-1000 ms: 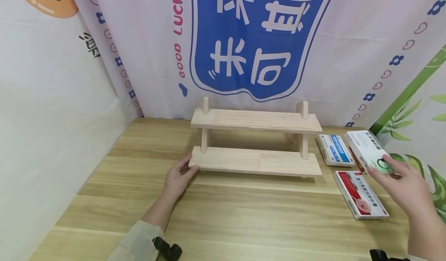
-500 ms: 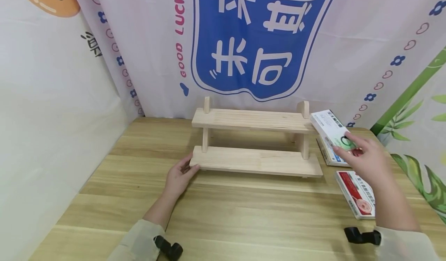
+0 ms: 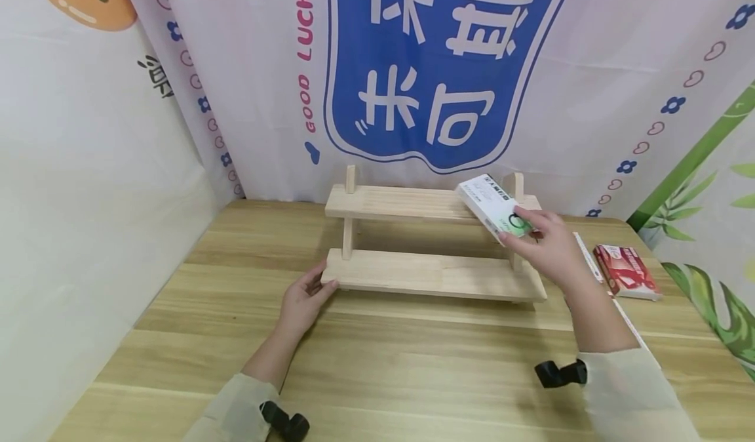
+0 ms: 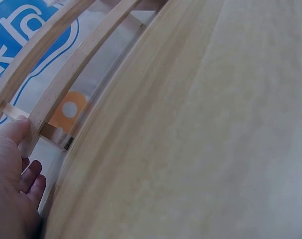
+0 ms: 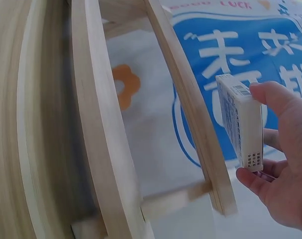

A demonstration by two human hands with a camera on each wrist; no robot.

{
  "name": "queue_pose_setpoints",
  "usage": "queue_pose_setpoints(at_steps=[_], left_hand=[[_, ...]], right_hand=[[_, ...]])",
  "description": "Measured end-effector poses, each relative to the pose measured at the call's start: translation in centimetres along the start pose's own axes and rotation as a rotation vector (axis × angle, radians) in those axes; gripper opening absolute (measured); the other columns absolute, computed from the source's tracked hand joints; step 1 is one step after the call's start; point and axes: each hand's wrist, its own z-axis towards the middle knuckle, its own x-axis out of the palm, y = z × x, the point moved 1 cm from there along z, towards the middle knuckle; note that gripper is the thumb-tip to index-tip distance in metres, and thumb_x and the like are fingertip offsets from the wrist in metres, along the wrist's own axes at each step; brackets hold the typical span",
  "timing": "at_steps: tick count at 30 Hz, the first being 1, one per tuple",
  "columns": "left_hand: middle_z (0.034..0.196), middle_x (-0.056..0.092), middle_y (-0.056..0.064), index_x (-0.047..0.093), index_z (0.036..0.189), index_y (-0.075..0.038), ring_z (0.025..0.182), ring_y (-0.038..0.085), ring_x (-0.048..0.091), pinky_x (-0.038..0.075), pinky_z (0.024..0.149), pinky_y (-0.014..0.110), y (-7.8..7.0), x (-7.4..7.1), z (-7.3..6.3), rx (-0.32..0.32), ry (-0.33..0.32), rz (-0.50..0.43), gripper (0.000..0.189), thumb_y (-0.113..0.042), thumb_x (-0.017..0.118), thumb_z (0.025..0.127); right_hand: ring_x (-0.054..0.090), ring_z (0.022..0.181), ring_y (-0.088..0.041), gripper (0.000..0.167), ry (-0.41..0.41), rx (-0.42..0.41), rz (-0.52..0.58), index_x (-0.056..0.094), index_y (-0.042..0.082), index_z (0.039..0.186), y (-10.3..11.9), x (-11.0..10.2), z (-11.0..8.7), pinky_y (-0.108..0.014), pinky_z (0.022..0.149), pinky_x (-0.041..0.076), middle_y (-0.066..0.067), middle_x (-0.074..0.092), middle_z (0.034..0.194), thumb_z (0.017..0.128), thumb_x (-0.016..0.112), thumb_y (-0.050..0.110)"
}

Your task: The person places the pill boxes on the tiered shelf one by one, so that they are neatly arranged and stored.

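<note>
A two-tier wooden shelf [image 3: 433,239] stands near the back of the worktop [image 3: 377,357], and both of its boards are bare. The right hand [image 3: 545,245] holds a white and green carton [image 3: 492,209] tilted in the air over the right end of the upper board, just in front of the right post. In the right wrist view the thumb [image 5: 282,107] lies along the carton's top edge and the fingers [image 5: 260,174] curl under it, so the carton [image 5: 240,119] is pinched between them, close to the upper board's edge but apart from it.

The left hand [image 3: 303,298] rests at the left end of the lower board, thumb on the board's corner, fingers [image 4: 31,177] loosely bent beside it and closed on nothing.

The worktop in front of the shelf is open wood. To the right, near the worktop's edge, lies a red carton [image 3: 625,271], with the white edge of another carton [image 3: 586,255] showing behind the right wrist. A printed cloth backdrop [image 3: 448,68] hangs close behind the shelf.
</note>
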Motion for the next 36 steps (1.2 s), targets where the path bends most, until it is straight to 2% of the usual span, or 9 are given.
queue_pose_setpoints(at_steps=[9,15,27,32,36], left_hand=[[0.146,0.05,0.018,0.05,0.14,-0.001,0.132,0.034,0.052,0.046,0.11,0.041,0.0,0.0,-0.1,-0.002,-0.003,-0.004,0.056,-0.015,0.072,0.09],[0.146,0.05,0.019,0.049,0.14,-0.001,0.132,0.034,0.052,0.046,0.11,0.042,0.1,0.0,-0.1,-0.003,-0.001,0.001,0.057,-0.017,0.072,0.09],[0.146,0.05,0.017,0.05,0.139,0.0,0.131,0.032,0.053,0.047,0.108,0.04,0.0,0.0,-0.1,0.002,-0.009,0.0,0.057,-0.015,0.072,0.089],[0.145,0.051,0.018,0.05,0.14,-0.001,0.131,0.032,0.053,0.047,0.109,0.04,0.0,0.0,0.0,-0.007,-0.011,-0.003,0.057,-0.016,0.072,0.089],[0.145,0.051,0.018,0.051,0.139,-0.001,0.131,0.033,0.054,0.047,0.108,0.04,0.1,0.0,0.0,-0.006,-0.012,-0.003,0.057,-0.016,0.073,0.089]], right_hand=[[0.047,0.126,-0.036,0.078,0.052,-0.05,0.019,0.041,0.016,0.15,2.7,2.7,2.2,-0.052,0.103,0.046,-0.02,0.037,0.151,0.087,0.065,0.057],[0.048,0.122,-0.033,0.075,0.08,-0.083,0.058,0.044,0.013,0.148,4.7,4.4,3.3,-0.048,0.102,0.046,-0.019,0.041,0.148,0.087,0.069,0.049],[0.051,0.117,-0.028,0.072,0.129,-0.105,0.039,0.048,0.019,0.146,8.0,7.2,4.8,-0.041,0.097,0.05,-0.014,0.044,0.146,0.084,0.07,0.05],[0.049,0.121,-0.028,0.071,0.152,-0.109,0.061,0.05,0.018,0.144,9.3,7.9,5.2,-0.042,0.099,0.05,-0.014,0.044,0.146,0.084,0.071,0.049],[0.046,0.128,-0.03,0.07,0.155,-0.131,0.035,0.053,0.017,0.142,10.0,8.2,5.4,-0.045,0.103,0.047,-0.014,0.046,0.146,0.084,0.071,0.05]])
